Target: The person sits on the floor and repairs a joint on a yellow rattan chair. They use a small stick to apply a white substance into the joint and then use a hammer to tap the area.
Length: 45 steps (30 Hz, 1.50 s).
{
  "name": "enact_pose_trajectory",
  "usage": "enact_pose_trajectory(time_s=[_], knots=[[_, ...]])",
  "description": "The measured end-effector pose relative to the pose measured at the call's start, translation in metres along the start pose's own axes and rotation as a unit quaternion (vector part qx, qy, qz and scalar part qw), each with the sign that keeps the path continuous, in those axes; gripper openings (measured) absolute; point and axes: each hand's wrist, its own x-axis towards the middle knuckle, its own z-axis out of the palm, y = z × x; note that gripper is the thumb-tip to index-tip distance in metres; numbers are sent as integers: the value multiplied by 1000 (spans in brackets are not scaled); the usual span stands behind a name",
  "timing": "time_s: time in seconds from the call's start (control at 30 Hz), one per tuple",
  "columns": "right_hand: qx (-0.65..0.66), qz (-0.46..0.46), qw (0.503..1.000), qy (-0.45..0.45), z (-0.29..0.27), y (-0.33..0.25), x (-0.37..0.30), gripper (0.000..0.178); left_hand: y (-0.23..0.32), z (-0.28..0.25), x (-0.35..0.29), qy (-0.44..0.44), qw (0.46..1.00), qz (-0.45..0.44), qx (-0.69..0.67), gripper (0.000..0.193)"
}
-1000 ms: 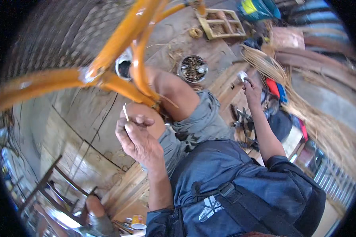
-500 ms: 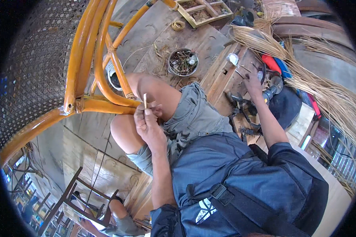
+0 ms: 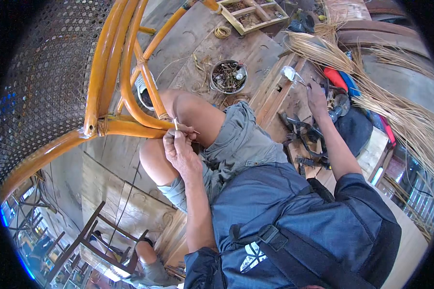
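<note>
My left hand [image 3: 182, 153] is closed in a pinch around a short pale strip [image 3: 175, 124] that stands upright from the fingertips. It is held just above my knees, beside the lower end of a glossy orange-brown cane chair frame [image 3: 130, 129]. My right hand [image 3: 317, 100] reaches out to the right, its fingers closed on a thin pale stick [image 3: 299, 77]. The stick's tip meets a small white mass, which looks like paste [image 3: 288, 73], on a wooden board. The chair's woven mesh panel [image 3: 48, 91] fills the left side.
A metal bowl of small brown pieces [image 3: 228, 77] stands on the wooden floor ahead. Beyond it lie a coil of cane [image 3: 222, 32] and a divided wooden tray [image 3: 255, 17]. Bundled cane strands [image 3: 395, 108] and dark tools [image 3: 304, 137] lie right. Behind left, a person's leg [image 3: 144, 253] shows.
My right hand has shifted and turned, bringing the stick's tip up to the white mass. The left hand stays in nearly the same place with its strip. The whole view has shifted slightly.
</note>
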Motion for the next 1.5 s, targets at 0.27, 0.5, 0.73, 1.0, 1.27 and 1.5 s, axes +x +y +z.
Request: enact_pose_trajectory(time_s=[0.27, 0.5, 0.73, 1.0, 1.27, 1.5], knots=[[-114, 27, 990, -74, 4, -19, 47, 23, 2, -1, -3, 21, 1000, 14, 16, 12], [-227, -1, 973, -45, 39, -11, 58, 28, 7, 6, -4, 29, 1000, -1, -9, 12], [36, 70, 981, -179, 6, 16, 58, 23, 5, 6, -3, 15, 1000, -10, -21, 11], [37, -46, 990, -131, 5, 36, 45, 23, 13, 15, -4, 46, 998, -6, 31, 5], [180, -63, 971, -146, -122, -109, 86, 20, 0, -3, -3, 9, 998, -58, 38, 10], [110, -336, 928, -120, -217, -357, 135, 17, 14, 7, -9, -34, 996, -75, 25, 11]])
